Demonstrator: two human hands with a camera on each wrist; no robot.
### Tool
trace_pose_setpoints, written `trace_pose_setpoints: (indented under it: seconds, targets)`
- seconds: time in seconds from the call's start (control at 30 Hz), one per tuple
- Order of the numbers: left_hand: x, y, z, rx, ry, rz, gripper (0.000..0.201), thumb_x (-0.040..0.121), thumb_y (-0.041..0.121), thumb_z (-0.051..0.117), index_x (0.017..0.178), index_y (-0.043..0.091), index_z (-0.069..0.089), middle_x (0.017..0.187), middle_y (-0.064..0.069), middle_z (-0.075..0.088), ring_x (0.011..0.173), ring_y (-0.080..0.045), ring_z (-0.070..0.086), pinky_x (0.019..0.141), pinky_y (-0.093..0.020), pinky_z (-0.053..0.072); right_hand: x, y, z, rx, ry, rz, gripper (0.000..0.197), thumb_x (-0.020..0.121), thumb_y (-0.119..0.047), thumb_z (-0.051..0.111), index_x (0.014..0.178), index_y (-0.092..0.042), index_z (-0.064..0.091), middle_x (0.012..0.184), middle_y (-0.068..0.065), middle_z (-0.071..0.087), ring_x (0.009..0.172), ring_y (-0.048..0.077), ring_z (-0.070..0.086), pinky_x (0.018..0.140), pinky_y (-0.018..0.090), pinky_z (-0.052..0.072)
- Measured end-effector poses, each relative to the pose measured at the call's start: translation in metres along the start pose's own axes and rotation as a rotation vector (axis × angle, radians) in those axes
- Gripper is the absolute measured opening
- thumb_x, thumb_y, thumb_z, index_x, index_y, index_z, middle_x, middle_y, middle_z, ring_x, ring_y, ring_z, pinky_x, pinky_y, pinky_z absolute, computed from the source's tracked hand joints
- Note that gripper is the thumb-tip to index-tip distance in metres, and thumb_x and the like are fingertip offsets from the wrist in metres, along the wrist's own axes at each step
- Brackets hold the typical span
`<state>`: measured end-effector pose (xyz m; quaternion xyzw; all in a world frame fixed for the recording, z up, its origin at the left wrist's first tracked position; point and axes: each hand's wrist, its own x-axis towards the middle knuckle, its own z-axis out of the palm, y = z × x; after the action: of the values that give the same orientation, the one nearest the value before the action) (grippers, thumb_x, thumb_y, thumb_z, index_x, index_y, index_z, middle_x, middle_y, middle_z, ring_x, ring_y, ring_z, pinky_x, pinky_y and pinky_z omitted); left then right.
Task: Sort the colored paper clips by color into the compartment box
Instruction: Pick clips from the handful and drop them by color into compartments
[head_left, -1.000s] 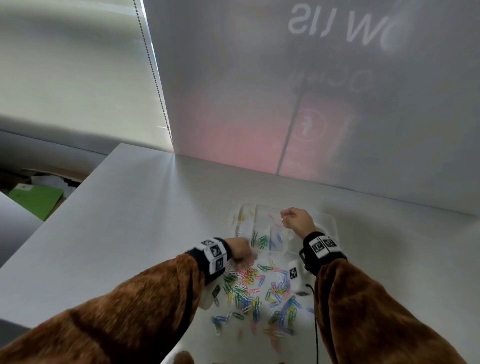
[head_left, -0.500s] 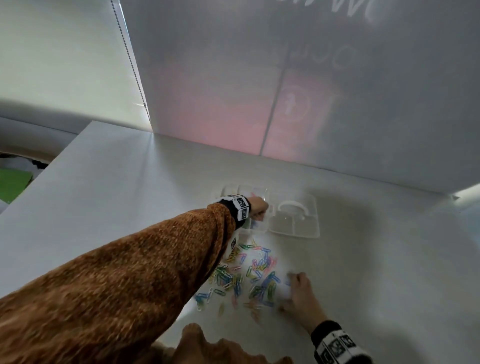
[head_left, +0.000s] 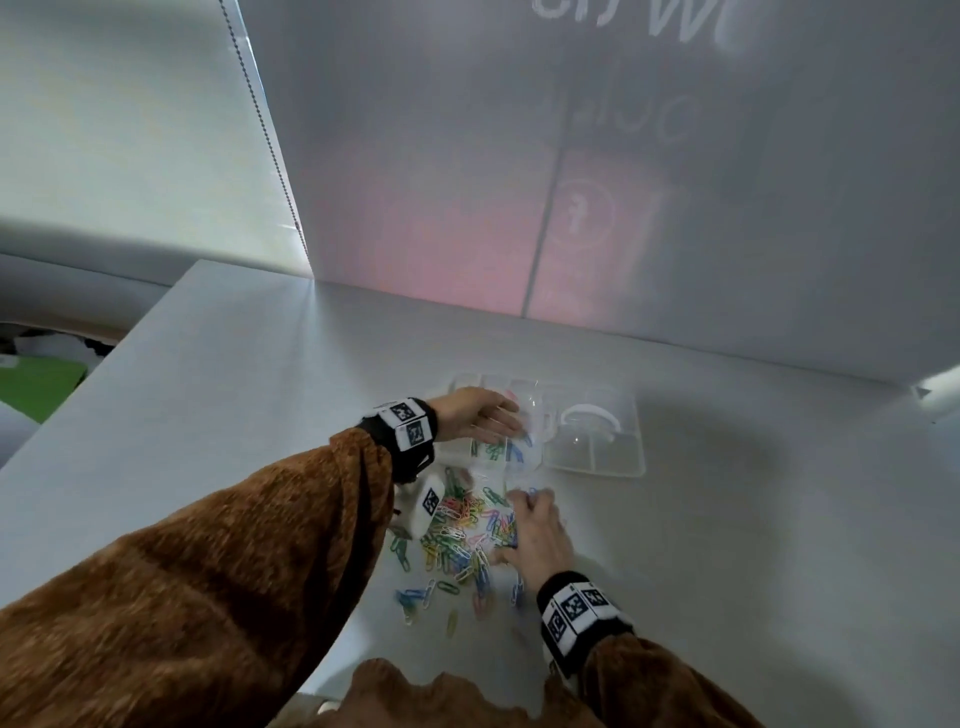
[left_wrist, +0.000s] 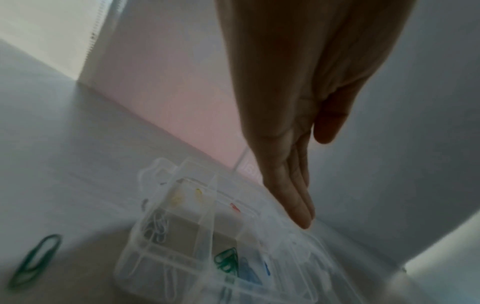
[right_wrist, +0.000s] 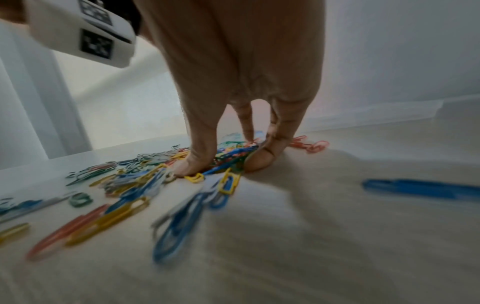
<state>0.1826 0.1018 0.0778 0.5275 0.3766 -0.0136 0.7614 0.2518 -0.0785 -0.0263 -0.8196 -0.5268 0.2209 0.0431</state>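
Hands: left hand (head_left: 480, 415) flat, fingers straight and together, held over the far cells of the box (head_left: 597, 457), holding nothing. Right hand (head_left: 535, 530) down on the pile (head_left: 462, 525), fingertips (right_wrist: 189, 166) spread among the clips; whether one is pinched cannot be told.

Box: clear, lid open, lying just past the right hand, beneath the left.

Progress, as judged: early. Cells hold a few green, blue, white, yellow and red clips. Most clips remain unsorted on the bench (head_left: 234, 395) between the hands and nearer the person, with strays around the pile, one blue clip (right_wrist: 420, 188) lying apart to the right of the right hand.

Writing: faint mirrored lettering on the wall beyond the hands, not readable. Wristbands carry square black-and-white code markers; no brand seen.
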Motion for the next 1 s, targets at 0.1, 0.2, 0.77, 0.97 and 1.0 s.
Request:
trace_pose_setpoints:
  seconds: [0.1,0.2,0.77,0.97,1.0]
  targets:
    - [-0.023,-0.016,-0.016,-0.147,0.039,0.029,0.037,0.103,0.020,0.025,0.123,0.000,0.049,0.112,-0.016,0.064,0.093,-0.022,0.065,0.077,-0.026,0.056,0.003,-0.003,-0.004,-0.060,-0.016,-0.074,0.049,0.077,-0.037,0.069,0.116,-0.021,0.043,0.123,0.007,0.039,0.116,0.025,0.042,0.088,0.039,0.047]
    - [-0.042,-0.035,-0.026,-0.240,0.081,0.022,0.035,0.102,0.021,0.027,0.118,0.001,0.052,0.104,-0.013,0.068,0.087,-0.019,0.068,0.075,-0.027,0.057,0.001,-0.005,-0.004,-0.105,0.007,-0.169,0.026,0.085,-0.026,0.059,0.109,-0.019,0.050,0.120,0.004,0.048,0.111,0.024,0.048,0.089,0.039,0.045]
    - [-0.046,-0.069,0.018,-0.765,-0.121,-0.081,0.038,0.090,0.020,0.036,0.087,-0.002,0.067,0.086,-0.016,0.068,0.077,-0.027,0.068,0.086,-0.046,0.052,0.005,-0.049,-0.116,0.768,-0.118,-0.214,0.011,0.071,-0.005,0.074,0.075,-0.012,0.067,0.075,0.002,0.065,0.073,0.010,0.061,0.075,0.026,0.050]
    - [-0.054,-0.060,0.027,-1.020,-0.162,-0.019,0.022,0.083,0.010,0.055,0.089,-0.008,0.066,0.095,-0.023,0.066,0.084,-0.034,0.068,0.071,-0.049,0.057,0.001,-0.070,-0.133,0.589,-0.051,-0.300,0.016,0.074,-0.004,0.068,0.088,-0.007,0.073,0.085,0.006,0.070,0.079,0.009,0.061,0.072,0.007,0.043]
    - [-0.057,-0.059,0.026,-1.044,-0.177,-0.002,0.021,0.077,0.005,0.067,0.090,-0.011,0.066,0.096,-0.026,0.066,0.083,-0.035,0.068,0.070,-0.049,0.057,0.001,-0.069,-0.136,0.590,-0.061,-0.305,0.017,0.074,-0.002,0.067,0.089,-0.007,0.073,0.084,0.005,0.070,0.078,0.008,0.062,0.070,0.005,0.042]
